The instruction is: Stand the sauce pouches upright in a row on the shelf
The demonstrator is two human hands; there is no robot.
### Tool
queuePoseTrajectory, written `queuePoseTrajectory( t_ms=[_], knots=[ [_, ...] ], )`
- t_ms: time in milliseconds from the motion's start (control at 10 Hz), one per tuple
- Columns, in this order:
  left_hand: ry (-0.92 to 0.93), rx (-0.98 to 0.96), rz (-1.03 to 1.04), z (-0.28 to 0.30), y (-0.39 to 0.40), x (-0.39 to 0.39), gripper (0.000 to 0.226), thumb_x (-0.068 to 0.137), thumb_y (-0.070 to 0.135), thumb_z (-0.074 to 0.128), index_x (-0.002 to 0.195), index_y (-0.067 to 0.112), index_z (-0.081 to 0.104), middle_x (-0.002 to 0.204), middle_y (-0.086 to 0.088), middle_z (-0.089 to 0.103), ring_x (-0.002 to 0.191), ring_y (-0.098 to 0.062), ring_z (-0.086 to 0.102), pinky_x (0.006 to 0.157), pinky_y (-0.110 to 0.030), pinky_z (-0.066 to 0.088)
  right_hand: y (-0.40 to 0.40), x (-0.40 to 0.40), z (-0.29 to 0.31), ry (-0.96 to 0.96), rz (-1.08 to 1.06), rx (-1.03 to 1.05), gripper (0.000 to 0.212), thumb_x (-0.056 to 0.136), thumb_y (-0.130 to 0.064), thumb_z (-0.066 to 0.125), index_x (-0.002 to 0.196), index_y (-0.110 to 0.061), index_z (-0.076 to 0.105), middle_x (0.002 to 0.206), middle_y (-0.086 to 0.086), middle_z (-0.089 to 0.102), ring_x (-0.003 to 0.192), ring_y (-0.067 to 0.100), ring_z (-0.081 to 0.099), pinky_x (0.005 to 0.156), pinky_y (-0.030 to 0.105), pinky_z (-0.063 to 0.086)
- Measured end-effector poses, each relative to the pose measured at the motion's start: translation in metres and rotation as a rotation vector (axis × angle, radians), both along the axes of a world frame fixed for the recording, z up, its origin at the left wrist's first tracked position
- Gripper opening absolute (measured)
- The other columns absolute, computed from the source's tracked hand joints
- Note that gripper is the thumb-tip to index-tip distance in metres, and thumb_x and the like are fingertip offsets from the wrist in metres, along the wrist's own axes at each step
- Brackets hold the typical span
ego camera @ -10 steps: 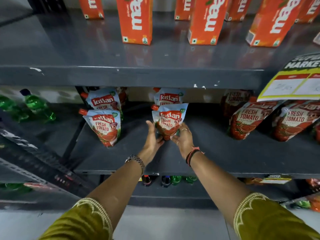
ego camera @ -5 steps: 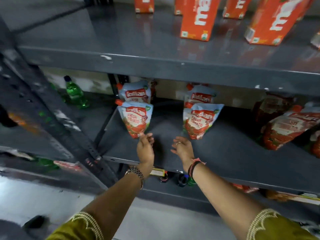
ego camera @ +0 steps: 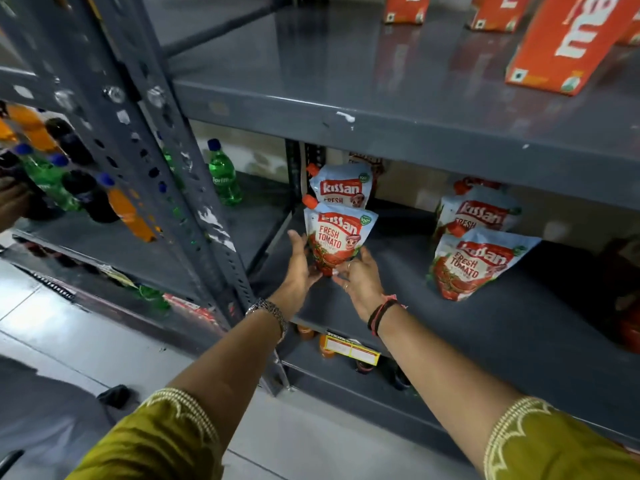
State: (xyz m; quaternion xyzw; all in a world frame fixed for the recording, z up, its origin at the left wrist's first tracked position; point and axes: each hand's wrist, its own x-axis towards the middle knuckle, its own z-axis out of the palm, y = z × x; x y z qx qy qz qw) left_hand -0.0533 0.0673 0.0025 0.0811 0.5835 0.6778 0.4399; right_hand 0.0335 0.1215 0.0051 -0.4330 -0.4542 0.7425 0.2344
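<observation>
A tomato sauce pouch (ego camera: pixel 337 235) with an orange cap stands upright at the left end of the grey middle shelf (ego camera: pixel 415 323). My left hand (ego camera: pixel 299 266) cups its left side and my right hand (ego camera: pixel 358 280) touches its lower right side. A second pouch (ego camera: pixel 343 187) stands right behind it. To the right, another pouch (ego camera: pixel 474 263) leans in front of a further one (ego camera: pixel 479 214). Dark red pouches lie at the far right edge, partly cut off.
A perforated grey upright post (ego camera: pixel 166 161) rises left of the pouches. Green, orange and dark drink bottles (ego camera: pixel 223 173) fill the neighbouring shelf. Orange juice cartons (ego camera: pixel 568 43) stand on the upper shelf. Small bottles and a yellow price tag (ego camera: pixel 351 349) sit below.
Both hands let go of the middle pouch, moved left, and now close around the left front pouch. My view has swung left as well.
</observation>
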Motion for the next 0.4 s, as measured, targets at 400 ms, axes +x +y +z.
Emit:
queuePoseTrajectory(
  t_ms=[400],
  knots=[
    [0.205, -0.064, 0.196, -0.03, 0.003, 0.016, 0.066, 0.089, 0.063, 0.024, 0.144, 0.026, 0.034, 0.151, -0.003, 0.037, 0.139, -0.025, 0.037, 0.114, -0.04, 0.031, 0.011, 0.031, 0.001, -0.058, -0.008, 0.053, 0.061, 0.091, 0.007, 0.035, 0.147, -0.013, 0.025, 0.153, 0.007, 0.034, 0.136, 0.027, 0.041, 0.108, 0.039, 0.04]
  ],
)
